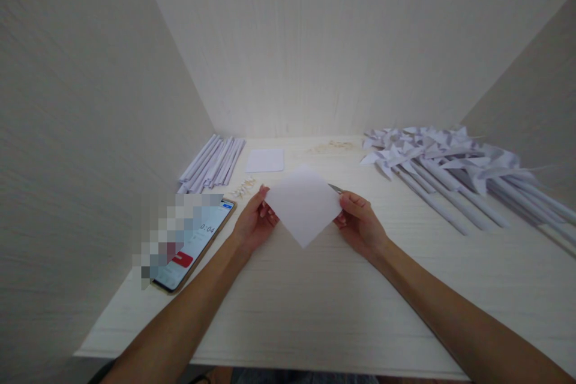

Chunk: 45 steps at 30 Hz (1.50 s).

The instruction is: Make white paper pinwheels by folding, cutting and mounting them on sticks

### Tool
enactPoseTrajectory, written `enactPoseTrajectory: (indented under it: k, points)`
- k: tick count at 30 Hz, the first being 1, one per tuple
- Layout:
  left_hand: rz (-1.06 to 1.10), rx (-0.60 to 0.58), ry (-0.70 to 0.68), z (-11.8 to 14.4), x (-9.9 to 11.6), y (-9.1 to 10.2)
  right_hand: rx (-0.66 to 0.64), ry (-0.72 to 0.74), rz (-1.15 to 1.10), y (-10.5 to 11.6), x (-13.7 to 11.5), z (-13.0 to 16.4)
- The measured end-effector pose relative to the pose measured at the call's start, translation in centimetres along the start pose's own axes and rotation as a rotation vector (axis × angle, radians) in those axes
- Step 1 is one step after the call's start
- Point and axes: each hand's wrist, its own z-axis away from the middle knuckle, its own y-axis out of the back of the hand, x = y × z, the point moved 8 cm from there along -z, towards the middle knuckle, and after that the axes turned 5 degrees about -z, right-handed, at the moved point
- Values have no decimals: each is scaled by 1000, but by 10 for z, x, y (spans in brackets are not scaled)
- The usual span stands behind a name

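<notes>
Pale wood-grain surface (292, 312). L hand (255, 225) & R hand (363, 225) each pinching 1 corner of 1 smooth sq. paper sheet (302, 207), ctr frame. 1 phone (204, 245), lower L; paper pinwheels (481, 168), mid R, ct. unclear.

A sheet (302, 207) stood between the left hand (256, 222) and the right hand (362, 222), above the middle of the table (297, 306). A tool tip (335, 188) lay just beside the right fingers. Behind and to the left of the sheet was a paper square (265, 160), with small pieces (243, 187) before it and paper rolls (213, 162) to its left. A phone (200, 243) lay in front of the rolls, left of the left hand. Pinwheels (427, 153) lay heaped on the right, toward the back wall (288, 72).
</notes>
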Motion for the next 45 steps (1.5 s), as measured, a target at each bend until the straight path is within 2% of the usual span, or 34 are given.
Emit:
enactPoseTrajectory:
  k: [7,10,13,17,22,26,29,32,35,38,41,43,45]
  points:
    - [-43,-49,4,0,-2,-4,3,3,-43,1,-3,0]
    - [-69,-26,-26,-3,-2,-1,21,16,-19,2,-3,-1]
    - [-82,0,-70,-5,1,1,71,50,67,6,-2,-2]
    - [-175,-90,-45,-5,-5,-8,134,143,229,10,-5,-2]
    - [-331,-63,-86,-2,-14,-8,58,209,426,5,-6,-2]
    - [-417,-65,-115,-2,-17,-6,45,187,305,3,-6,-1]
    - [-529,-104,-96,0,-20,-7,-22,77,225,-4,1,-1]
    - [-626,-137,-89,3,-22,-11,-90,-9,267,-8,12,-1]
    - [-626,-131,-126,7,-19,-14,-67,-22,374,-2,19,-1]
    - [-617,-95,-173,6,-13,-13,-44,36,410,1,16,-1]
    - [-633,-52,-216,2,-5,-7,19,184,437,5,-1,-1]
    - [-639,-66,-231,-1,-1,-5,37,286,475,6,-15,-1]
    - [-650,-120,-219,-4,0,-6,-15,300,494,4,-20,-4]
